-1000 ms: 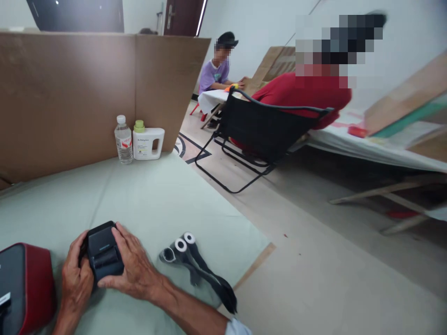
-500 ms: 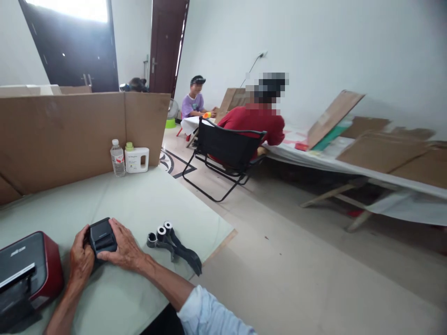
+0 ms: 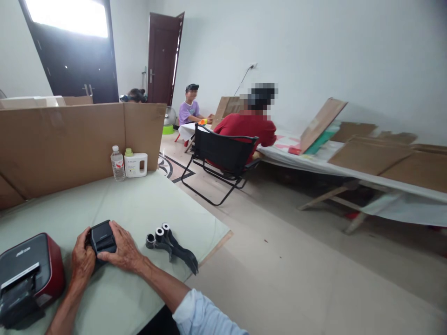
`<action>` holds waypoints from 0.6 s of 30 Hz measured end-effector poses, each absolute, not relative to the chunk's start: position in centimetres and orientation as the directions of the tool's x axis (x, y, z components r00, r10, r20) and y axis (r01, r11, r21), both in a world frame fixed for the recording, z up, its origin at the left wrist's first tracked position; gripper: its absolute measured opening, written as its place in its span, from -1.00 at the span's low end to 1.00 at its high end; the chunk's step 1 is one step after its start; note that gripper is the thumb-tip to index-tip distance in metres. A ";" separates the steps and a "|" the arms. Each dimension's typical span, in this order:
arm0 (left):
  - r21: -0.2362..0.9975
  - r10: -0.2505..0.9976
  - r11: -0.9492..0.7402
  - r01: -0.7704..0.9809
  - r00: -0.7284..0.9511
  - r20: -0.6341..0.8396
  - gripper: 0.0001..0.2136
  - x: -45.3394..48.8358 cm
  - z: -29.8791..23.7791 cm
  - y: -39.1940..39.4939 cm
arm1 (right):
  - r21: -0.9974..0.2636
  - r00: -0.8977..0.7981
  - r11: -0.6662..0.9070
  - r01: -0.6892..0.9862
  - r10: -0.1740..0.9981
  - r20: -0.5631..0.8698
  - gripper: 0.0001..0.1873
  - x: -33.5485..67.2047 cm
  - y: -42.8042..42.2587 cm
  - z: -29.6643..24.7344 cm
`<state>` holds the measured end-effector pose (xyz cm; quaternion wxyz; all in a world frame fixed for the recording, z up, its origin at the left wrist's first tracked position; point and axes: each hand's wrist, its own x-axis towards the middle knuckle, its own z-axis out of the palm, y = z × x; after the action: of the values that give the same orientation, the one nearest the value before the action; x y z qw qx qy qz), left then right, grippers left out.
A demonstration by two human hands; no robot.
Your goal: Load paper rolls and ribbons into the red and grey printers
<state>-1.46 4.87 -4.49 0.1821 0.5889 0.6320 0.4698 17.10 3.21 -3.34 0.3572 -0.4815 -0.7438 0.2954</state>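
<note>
Both of my hands hold a small black box-shaped device (image 3: pixel 103 235) just above the table's near side; its exact kind I cannot make out. My left hand (image 3: pixel 84 256) wraps round its left edge. My right hand (image 3: pixel 124 246) grips the right side, thumb along the lower front. To the right lie several small rolls (image 3: pixel 159 234) with pale cores, their dark strips (image 3: pixel 183 256) trailing toward the table edge. Left of my hands stands a boxy red and black machine (image 3: pixel 33 260), which looks like a label printer, with dark material at its front.
The pale green tabletop (image 3: pixel 139 204) ends at a right corner. A cardboard screen (image 3: pixel 70 144) stands behind a water bottle (image 3: pixel 118 164) and a white jug (image 3: pixel 136 164). Beyond, a person in red (image 3: pixel 240 125) sits in a black folding chair (image 3: pixel 223 156) at another table; a person in purple (image 3: pixel 189 110) sits farther back.
The camera view has shifted slightly, so the room appears a little lower and more to the left. Both hands keep the same hold on the black device.
</note>
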 end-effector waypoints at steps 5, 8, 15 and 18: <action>0.810 0.919 -0.124 0.574 -0.242 0.312 -0.42 -1.3 -4.2 4.8 | -0.769 -0.275 0.389 0.508 0.919 0.283 0.25 17.0 3.3 -3.5; 0.820 0.922 -0.116 0.560 -0.245 0.298 -0.42 -1.3 -4.2 4.9 | -0.775 -0.284 0.381 0.504 0.921 0.268 0.27 17.0 3.3 -3.4; 0.816 0.919 -0.124 0.565 -0.245 0.310 -0.41 -1.5 -4.5 5.1 | -0.776 -0.271 0.379 0.505 0.923 0.275 0.26 17.0 3.3 -3.2; 0.815 0.921 -0.121 0.567 -0.242 0.305 -0.39 -1.6 -4.6 5.2 | -0.769 -0.268 0.383 0.512 0.922 0.281 0.24 16.9 3.4 -3.3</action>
<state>-1.60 5.19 -4.62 0.1899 0.5857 0.6351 0.4664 16.91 3.37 -3.26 0.3674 -0.4804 -0.7460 0.2786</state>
